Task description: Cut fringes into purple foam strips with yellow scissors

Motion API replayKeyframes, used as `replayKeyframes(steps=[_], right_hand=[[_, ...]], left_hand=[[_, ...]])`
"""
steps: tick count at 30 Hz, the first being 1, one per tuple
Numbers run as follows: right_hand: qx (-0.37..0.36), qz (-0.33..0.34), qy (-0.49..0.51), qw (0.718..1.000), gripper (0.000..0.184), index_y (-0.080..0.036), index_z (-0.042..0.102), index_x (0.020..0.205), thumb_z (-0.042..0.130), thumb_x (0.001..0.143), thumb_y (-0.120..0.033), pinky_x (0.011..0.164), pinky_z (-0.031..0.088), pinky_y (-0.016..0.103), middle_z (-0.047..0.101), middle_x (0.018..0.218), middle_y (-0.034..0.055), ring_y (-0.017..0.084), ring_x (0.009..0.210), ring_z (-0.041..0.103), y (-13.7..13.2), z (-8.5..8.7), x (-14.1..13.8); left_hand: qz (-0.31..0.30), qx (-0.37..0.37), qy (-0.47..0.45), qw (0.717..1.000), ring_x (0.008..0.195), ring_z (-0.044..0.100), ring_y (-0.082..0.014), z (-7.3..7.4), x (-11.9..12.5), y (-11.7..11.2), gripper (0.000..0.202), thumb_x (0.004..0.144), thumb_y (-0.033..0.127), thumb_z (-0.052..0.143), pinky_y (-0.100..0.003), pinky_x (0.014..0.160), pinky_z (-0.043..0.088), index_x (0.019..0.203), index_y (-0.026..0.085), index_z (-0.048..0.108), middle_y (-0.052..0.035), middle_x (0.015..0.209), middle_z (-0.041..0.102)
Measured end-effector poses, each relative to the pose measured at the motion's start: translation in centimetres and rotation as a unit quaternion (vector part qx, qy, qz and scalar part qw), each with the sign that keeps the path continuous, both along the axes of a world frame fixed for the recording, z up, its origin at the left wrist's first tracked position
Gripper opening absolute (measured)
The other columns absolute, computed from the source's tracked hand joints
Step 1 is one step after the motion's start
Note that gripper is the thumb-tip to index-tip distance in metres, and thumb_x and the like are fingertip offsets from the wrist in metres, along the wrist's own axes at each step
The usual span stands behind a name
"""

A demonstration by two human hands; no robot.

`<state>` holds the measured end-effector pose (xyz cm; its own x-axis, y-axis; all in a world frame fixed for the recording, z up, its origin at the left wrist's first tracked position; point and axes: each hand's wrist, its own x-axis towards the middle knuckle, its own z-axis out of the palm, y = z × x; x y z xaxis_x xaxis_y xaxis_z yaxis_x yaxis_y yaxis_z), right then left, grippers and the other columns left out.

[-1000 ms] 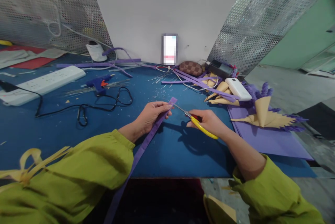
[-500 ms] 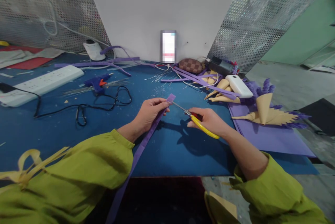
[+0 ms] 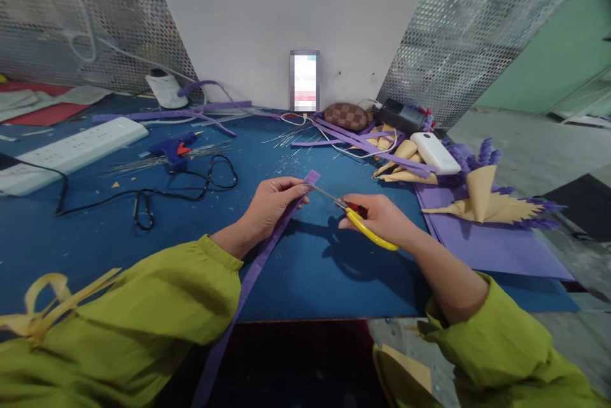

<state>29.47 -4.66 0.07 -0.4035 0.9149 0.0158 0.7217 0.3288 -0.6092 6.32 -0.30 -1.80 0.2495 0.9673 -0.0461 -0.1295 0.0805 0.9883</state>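
My left hand (image 3: 274, 207) pinches a long purple paper strip (image 3: 260, 265) close to its upper end. The strip runs down past my left sleeve and over the table's front edge. In my right hand (image 3: 377, 217) is a pair of scissors (image 3: 370, 233) with yellow handles, my fingers closed around them. Their blades point up and left, and the tips meet the strip just beside my left thumb. Whether the blades are parted there is too small to tell. Both hands are above the middle of the blue table (image 3: 305, 281).
A white power strip (image 3: 76, 150), a blue glue gun (image 3: 174, 148) and a looped black cord (image 3: 143, 195) lie left. At the back stands a phone (image 3: 305, 80) beside a checkered pouch (image 3: 346, 116). Paper-wrapped purple flowers (image 3: 482, 198) rest on purple sheets (image 3: 496, 252) at right.
The view has shifted very slightly. Both hands, the strip and the scissors keep almost the same position, with the blade tips still at the strip.
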Motion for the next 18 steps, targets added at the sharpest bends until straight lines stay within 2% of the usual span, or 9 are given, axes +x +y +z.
replayKeyframes(steps=[12, 18], right_hand=[[0.009, -0.01, -0.013, 1.0, 0.039, -0.019, 0.046, 0.068, 0.063, 0.081, -0.052, 0.053, 0.023, 0.021, 0.037, 0.059, -0.0067, 0.009, 0.058, 0.031, -0.14, 0.4, -0.14], [0.013, -0.009, -0.014, 1.0, 0.041, -0.019, 0.047, 0.067, 0.062, 0.081, -0.053, 0.053, 0.024, 0.022, 0.037, 0.059, -0.0065, 0.009, 0.058, 0.03, -0.05, 0.33, -0.11]], left_hand=[[0.0, -0.023, -0.023, 0.999, 0.058, 0.055, -0.0101, -0.15, 0.13, 0.05, 0.019, 0.068, 0.035, 0.08, -0.022, 0.058, 0.042, 0.074, 0.017, 0.075, -0.0011, 0.062, 0.067], [-0.012, -0.018, -0.007, 1.0, 0.056, 0.053, -0.0098, 0.16, 0.04, -0.13, 0.02, 0.073, 0.036, 0.074, -0.022, 0.057, 0.042, 0.073, 0.017, 0.073, -0.0009, 0.063, 0.066]])
